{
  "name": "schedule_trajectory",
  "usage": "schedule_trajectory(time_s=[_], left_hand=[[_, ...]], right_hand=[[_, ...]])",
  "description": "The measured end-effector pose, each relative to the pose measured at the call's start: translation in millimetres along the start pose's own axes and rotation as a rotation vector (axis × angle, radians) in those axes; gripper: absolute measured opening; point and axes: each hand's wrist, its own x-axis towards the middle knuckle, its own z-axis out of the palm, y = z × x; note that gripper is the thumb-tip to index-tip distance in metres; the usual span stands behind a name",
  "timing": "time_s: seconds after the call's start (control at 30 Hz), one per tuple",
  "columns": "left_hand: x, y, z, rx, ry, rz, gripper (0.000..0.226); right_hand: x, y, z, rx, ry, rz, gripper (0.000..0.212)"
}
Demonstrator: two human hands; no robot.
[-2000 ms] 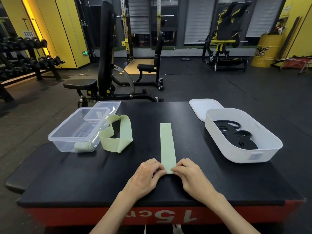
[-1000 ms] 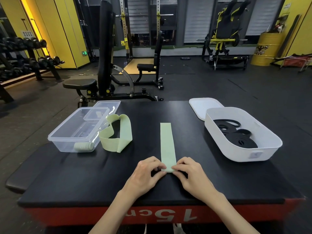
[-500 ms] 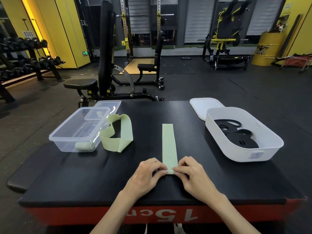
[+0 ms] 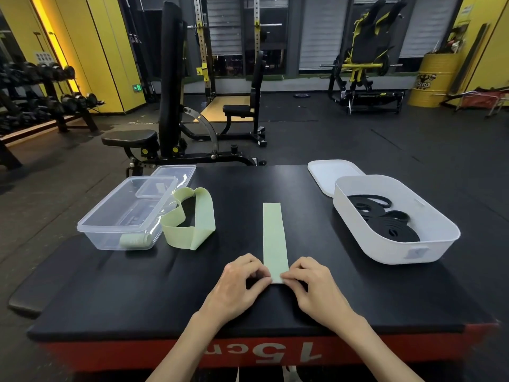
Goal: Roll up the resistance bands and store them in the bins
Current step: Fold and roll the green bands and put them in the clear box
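1. L hand (image 4: pixel 239 283) & R hand (image 4: pixel 316 288): fingers curled, each pinching a near corner of the flat band (image 4: pixel 274 238), L on the left corner, R on the right. The hands are close but apart, w/ the band end between them.
2. Flat band: pale green, lying straight on the black worktop (image 4: pixel 137 285) and running away from the person, roughly midway btw the two bins. Can't tell if a first fold is in yet. Looks like the roll is only just starting.
3. Risks from here:
   - If one hand leads, the roll prob. goes skewed or cone-shaped.
   - Thin stretchy material could slip the pinch and spring flat.
   - The worktop may grip the band and bunch it.
   - A loose core could mean the roll unwinds once it's in the bin.
4. Further back, left: looped band (image 4: pixel 192 230), same green, standing on edge and not yet rolled. It is well apart from the hands, so no snag risk.
5. Clear bin (image 4: pixel 91 224) sits just beside the looped band, maybe touching. One green roll (image 4: pixel 135 240) lies in its near corner, and a clear lid (image 4: pixel 176 172) is behind. Likely destination for the flat band.
6. Right: white bin (image 4: pixel 385 244) w/ coiled black bands (image 4: pixel 385 224), and a white lid (image 4: pixel 327 175) behind it.
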Motion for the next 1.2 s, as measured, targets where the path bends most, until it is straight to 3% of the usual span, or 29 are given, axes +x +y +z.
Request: schedule_trajectory(time_s=[0.53, 0.9, 1.03, 1.2], left_hand=[[-0.1, -3.3, 2.4, 0.032, -0.043, -0.024, 0.023], [0.6, 0.9, 0.4, 0.015, -0.04, -0.031, 0.001], [2.0, 2.1, -1.2, 0.009, -0.035, -0.046, 0.008], [0.4, 4.0, -1.7, 0.034, -0.019, 0.007, 0.003]], right_hand=[[-1.2, 2.6, -0.6, -0.012, -0.041, -0.016, 0.013], [-0.9, -1.9, -3.3, 0.012, -0.006, 0.008, 0.014], [0.2, -2.1, -5.0, 0.004, 0.022, -0.017, 0.005], [-0.2, -0.8, -2.8, 0.005, 0.038, -0.004, 0.008]])
